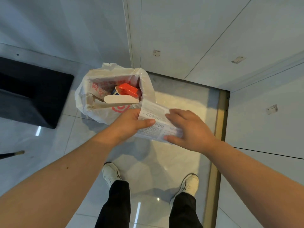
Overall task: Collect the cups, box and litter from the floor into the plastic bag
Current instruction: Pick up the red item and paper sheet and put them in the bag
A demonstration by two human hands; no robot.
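A white plastic bag [85,96] with red print stands open on the tiled floor ahead of me. Inside it lie a cardboard box [118,99], a red wrapper [128,90] and a paper cup [117,91], partly hidden under the wrapper. A printed white sheet of paper [156,116] is held just in front of the bag's near rim. My left hand [130,124] pinches its left edge with the thumb on top. At the sheet's right end, my right hand [189,129] grips it with fingers spread.
A dark block-shaped piece of furniture [29,94] stands at the left. White wall panels [181,38] rise behind and to the right, with a brass floor strip [222,120] along them. My two white shoes [111,173] are below. A thin dark rod [11,154] pokes in at the far left.
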